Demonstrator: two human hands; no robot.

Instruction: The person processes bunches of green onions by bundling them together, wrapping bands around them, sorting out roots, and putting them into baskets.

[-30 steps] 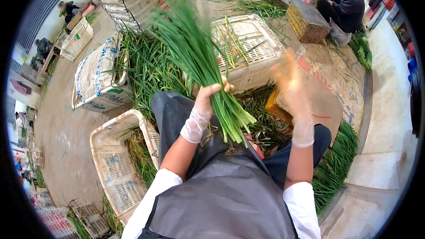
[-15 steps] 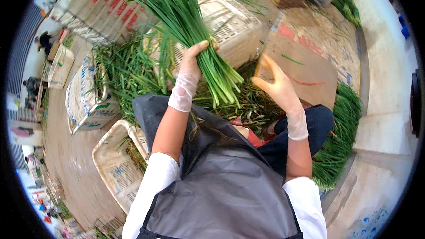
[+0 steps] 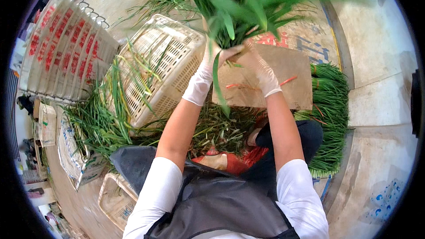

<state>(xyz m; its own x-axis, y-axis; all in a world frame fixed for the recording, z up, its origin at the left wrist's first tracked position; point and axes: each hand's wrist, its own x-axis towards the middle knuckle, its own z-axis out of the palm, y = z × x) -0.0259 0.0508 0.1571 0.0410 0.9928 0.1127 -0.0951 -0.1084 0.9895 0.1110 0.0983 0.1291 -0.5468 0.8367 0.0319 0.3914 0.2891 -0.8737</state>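
A large bunch of long green chives [image 3: 237,9] stands over the cardboard-brown board [image 3: 287,68], its leaves fanned toward me and to both sides, partly blurred. My left hand [image 3: 214,55], in a thin whitish glove, is closed round the lower part of the bunch. My right hand [image 3: 254,57], gloved too, grips it from the other side. Leaves and fingers hide the stalk ends. One loose leaf hangs below the hands. A red tie [image 3: 242,86] and another red strip lie on the board close to my right wrist.
An upturned white plastic crate [image 3: 177,44] stands left of the board, strewn with leaves. Tied chive bundles [image 3: 330,119] line the right side by the wall. Loose trimmings [image 3: 217,126] cover the floor before my knees. A ribbed white panel with red markings [image 3: 66,48] rises at far left.
The bunch has moved right, from beside the crate to over the board, and its leaves now spread. My right hand, open before, has closed on it alongside my left.
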